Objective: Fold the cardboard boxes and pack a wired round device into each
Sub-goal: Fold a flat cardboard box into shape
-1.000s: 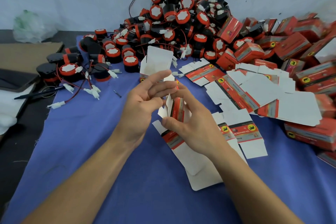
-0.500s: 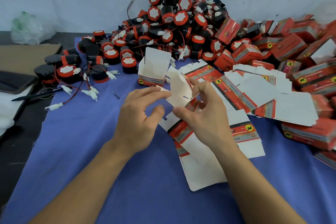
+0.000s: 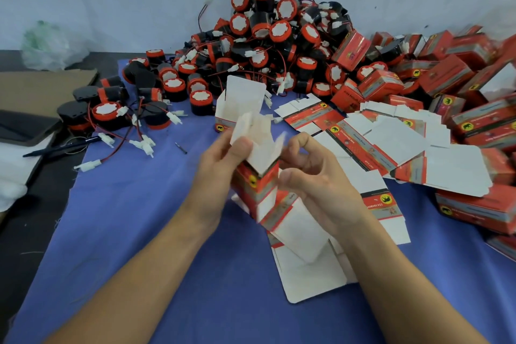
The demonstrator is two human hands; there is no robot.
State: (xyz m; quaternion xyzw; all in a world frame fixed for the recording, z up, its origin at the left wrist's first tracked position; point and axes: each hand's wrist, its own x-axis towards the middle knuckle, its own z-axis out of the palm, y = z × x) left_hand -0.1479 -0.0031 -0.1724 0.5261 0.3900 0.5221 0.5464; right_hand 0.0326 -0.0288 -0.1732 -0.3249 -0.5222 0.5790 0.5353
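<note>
A red and white cardboard box [image 3: 258,180] stands half-formed above the blue cloth, its white flaps sticking up and blurred. My left hand [image 3: 220,167] grips its left side, thumb on a flap. From the right, my right hand [image 3: 315,176] holds the box with curled fingers. Behind them an erected box [image 3: 240,105] stands open-topped on the cloth. Black and red wired round devices [image 3: 262,45] are heaped against the back wall, and more [image 3: 111,112] lie at the left. Flat box blanks [image 3: 391,145] are spread to the right and under my right wrist.
Folded red boxes [image 3: 474,86] pile up at the right, reaching the frame edge. Brown cardboard [image 3: 42,86], a black pen [image 3: 61,145] and a plastic bag [image 3: 47,47] lie left of the blue cloth [image 3: 125,218]. A pale wall closes the back.
The flat blank has been opened into a box shape between my hands. Both hands have moved right and closed on its sides, and its flaps now point up.
</note>
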